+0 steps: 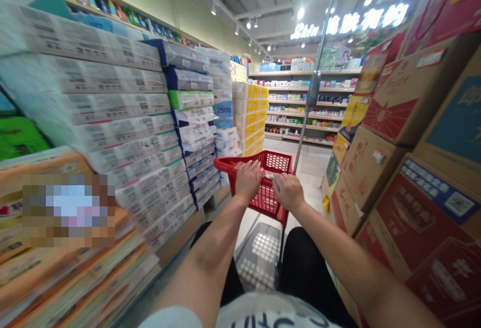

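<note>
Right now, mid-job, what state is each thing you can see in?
Red shopping cart: upright, contents hard to make out
Left hand: closed on the cart
Right hand: closed on the cart
Wall sign: lit
Ceiling spotlights: lit
Far shelves: stocked
White plastic-wrapped packs: stacked
Yellow-and-white packs: stacked
Cardboard boxes: stacked

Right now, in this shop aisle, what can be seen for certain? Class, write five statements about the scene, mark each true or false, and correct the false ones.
1. The left hand and right hand are on the shopping cart. True.
2. The cart's basket is blue. False: it is red.
3. Cardboard boxes are stacked on the right. True.
4. Yellow-sided packs stand right of the pole. False: they stand left of it.
5. A lit sign shows above the shelves. True.
</note>
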Demonstrator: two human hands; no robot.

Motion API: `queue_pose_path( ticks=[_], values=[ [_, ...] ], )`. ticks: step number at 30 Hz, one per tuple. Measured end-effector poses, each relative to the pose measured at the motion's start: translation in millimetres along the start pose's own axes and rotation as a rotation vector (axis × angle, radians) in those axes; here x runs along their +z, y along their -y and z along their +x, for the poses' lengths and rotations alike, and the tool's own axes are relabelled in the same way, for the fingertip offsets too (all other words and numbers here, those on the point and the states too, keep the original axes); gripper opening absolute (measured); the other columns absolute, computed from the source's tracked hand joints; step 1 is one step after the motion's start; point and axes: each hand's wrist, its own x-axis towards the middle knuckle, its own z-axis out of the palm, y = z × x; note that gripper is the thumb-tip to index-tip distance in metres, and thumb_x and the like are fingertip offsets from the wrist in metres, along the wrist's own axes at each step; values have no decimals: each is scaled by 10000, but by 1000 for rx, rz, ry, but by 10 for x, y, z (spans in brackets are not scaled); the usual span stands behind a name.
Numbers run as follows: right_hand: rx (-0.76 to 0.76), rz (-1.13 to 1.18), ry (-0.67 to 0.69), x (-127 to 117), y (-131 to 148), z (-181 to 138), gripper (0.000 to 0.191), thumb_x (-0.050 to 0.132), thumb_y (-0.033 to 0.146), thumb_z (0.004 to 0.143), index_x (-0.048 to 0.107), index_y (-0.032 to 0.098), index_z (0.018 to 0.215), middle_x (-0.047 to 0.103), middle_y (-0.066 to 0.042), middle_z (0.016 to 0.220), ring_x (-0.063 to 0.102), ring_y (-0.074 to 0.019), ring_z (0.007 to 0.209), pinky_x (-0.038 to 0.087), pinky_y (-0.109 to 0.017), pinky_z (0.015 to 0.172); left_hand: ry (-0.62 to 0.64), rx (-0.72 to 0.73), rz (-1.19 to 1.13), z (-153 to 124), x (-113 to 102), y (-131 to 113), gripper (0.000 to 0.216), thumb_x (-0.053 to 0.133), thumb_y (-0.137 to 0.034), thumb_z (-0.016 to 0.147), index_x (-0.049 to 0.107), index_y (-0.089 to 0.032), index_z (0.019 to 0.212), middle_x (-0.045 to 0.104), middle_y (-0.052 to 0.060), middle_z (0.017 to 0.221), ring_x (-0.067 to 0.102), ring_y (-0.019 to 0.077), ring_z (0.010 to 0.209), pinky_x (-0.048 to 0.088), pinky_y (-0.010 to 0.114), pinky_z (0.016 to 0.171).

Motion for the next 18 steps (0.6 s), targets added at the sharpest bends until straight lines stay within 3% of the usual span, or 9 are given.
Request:
queue_pose_path(
  ticks=[5, 11, 18],
  values=[
    [79, -20, 80, -28, 22, 126, 292, 385, 300, 946, 599, 177, 789, 652, -48, 756, 543, -156, 691, 280, -288, 679, -8, 0, -9, -3, -8, -5, 400, 306, -256, 973, 577, -185, 1259, 573, 44, 1321, 440, 202, 1288, 299, 406, 1085],
    [60, -18, 39, -34, 54, 88, 286, 378, 292, 946, 604, 173, 816, 665, -58, 780, 569, -166, 745, 281, -285, 694, -8, 12, -2, -10, 4, 17, 396, 316, -255, 970, 578, -170, 1255, 583, 48, 1310, 452, 215, 1275, 301, 413, 1083],
    [100, -36, 103, -42, 48, 164, 267, 409, 299, 926, 589, 184, 766, 672, -39, 740, 565, -151, 660, 270, -285, 648, -13, 6, -4, -9, 18, 19, 391, 325, -253, 966, 570, -185, 1264, 578, 59, 1314, 449, 208, 1281, 306, 412, 1082]
  ],
)
